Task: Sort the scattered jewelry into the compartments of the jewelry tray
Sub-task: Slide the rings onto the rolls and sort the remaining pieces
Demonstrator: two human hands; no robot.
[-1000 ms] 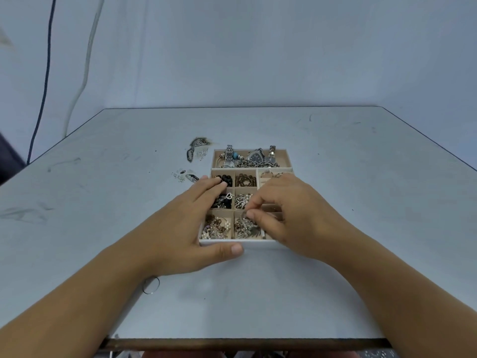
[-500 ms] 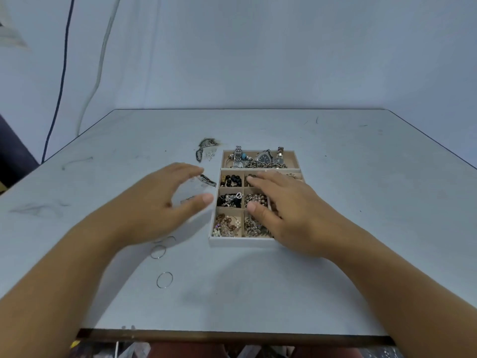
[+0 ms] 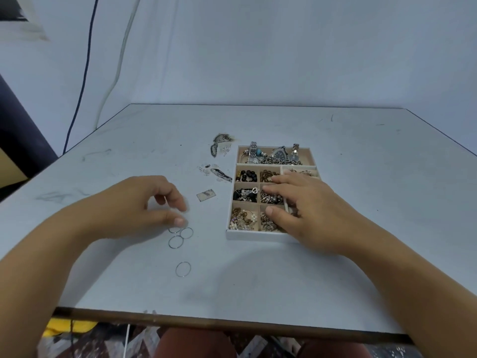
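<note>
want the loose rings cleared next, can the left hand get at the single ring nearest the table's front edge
Probably yes. The single ring lies alone on the bare table with nothing covering it. The left hand hovers close by, over the three other rings, and is apparently empty.

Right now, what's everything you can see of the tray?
The tray is a shallow rectangle, white outside and tan inside, split by thin dividers. One long compartment spans the far end and holds watches. Nearer are rows of small square compartments, those in view filled with mixed jewelry: dark, brown, silver and gold. It lies flat on the table, right of centre. The right hand rests over its near right part, fingers straight, hiding most of the right column.
</note>
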